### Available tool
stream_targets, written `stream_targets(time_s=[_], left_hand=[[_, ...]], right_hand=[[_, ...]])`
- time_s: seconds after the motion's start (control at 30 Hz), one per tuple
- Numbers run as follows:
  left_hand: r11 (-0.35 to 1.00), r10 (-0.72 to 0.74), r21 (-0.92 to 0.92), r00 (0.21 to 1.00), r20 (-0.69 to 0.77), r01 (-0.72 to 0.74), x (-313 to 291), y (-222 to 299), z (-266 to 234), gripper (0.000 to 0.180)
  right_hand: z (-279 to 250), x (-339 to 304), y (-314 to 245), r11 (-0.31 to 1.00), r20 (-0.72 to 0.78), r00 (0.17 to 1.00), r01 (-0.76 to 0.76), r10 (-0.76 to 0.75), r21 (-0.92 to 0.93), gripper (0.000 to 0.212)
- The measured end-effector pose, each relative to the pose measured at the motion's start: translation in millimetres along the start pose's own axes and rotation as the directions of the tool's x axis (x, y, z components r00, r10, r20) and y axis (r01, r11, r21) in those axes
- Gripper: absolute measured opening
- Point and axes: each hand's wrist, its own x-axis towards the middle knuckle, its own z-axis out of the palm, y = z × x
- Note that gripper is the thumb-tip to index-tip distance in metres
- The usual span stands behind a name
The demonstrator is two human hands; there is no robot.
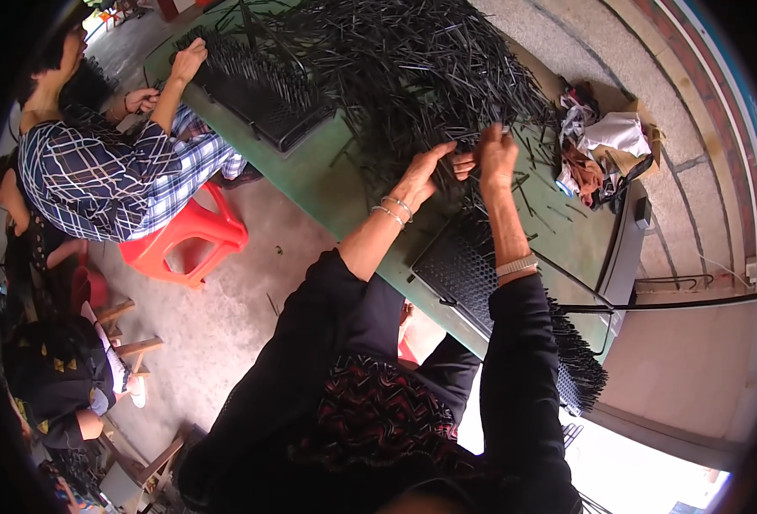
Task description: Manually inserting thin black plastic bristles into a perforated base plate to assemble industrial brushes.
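Both my hands are at the near edge of a large pile of thin black strips (pixel 421 73) on a green table. My left hand (pixel 426 176), with bracelets at its wrist, has its fingers curled in, close to my right hand. Closed and slightly blurred, my right hand (pixel 497 158) is raised beside it, with a watch band on the wrist. What either hand holds is too small to make out. Below them lies a black perforated board (pixel 457 261), partly hidden by my right forearm. Upright black strips (pixel 577 360) stand in rows at its right end.
A co-worker (pixel 104 171) sits at the left, hands over a similar board (pixel 259 94) filled with upright strips. A red stool (pixel 194 236) is under that person. An open carton (pixel 622 146) with crumpled wrapping stands at the right. More people sit at the far left.
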Motion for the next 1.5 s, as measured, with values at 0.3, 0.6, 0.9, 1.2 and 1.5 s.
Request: stream_targets(time_s=[0.3,0.6,0.9,1.2,1.5], left_hand=[[0.99,0.076,0.127,0.994,-0.073,-0.066,-19.4,-3.2,-2.3,0.043],[0.518,0.477,0.743,0.864,0.16,-0.423,-52.5,12.6,10.0,0.031],[0.301,0.554,0.903,0.827,0.096,-0.306,-64.4,-25.4,-24.5,0.049],[0.184,0.552,0.935,0.819,0.157,-0.303,-73.5,-23.2,-49.2,0.05],[0.431,0.611,0.806,0.789,0.071,-0.406,-78.1,-11.9,-59.8,0.026]], right_hand=[[16.5,-20.3,-0.8,0.641,0.387,0.9,0.42,-0.202,-0.642,0.05],[4.1,-49.4,-57.6,0.96,0.458,0.874,-0.249,0.163,0.133,0.08],[12.2,-103.9,-47.1,0.964,0.474,0.849,-0.267,0.234,0.003,0.051],[4.2,-120.4,-38.1,0.997,0.439,0.899,-0.022,-0.014,0.076,0.036],[-14.2,-101.1,-36.2,0.325,0.633,0.76,0.568,0.146,-0.756,0.022]])
